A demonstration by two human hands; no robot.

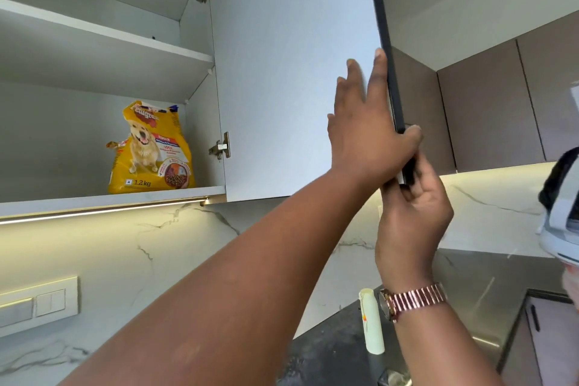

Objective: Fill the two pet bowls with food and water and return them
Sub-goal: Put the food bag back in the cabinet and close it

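A yellow dog food bag [150, 150], marked 1.2 kg, stands upright on the bottom shelf of an open wall cabinet, at the shelf's right end. The cabinet door [282, 72] is swung out toward me. My left hand [363, 135] lies flat on the door's inner face with its thumb hooked round the dark outer edge. My right hand [413, 216], a metal watch on its wrist, grips the door's lower corner from below. Both hands are well right of the bag. No pet bowls are in view.
A white shelf [103, 31] spans the cabinet above the bag. Closed brown wall cabinets [488, 110] run to the right. A pale cylinder [371, 323] stands on the dark counter below. A switch plate [37, 304] sits on the marble wall. Another person's headset [560, 204] shows at the right edge.
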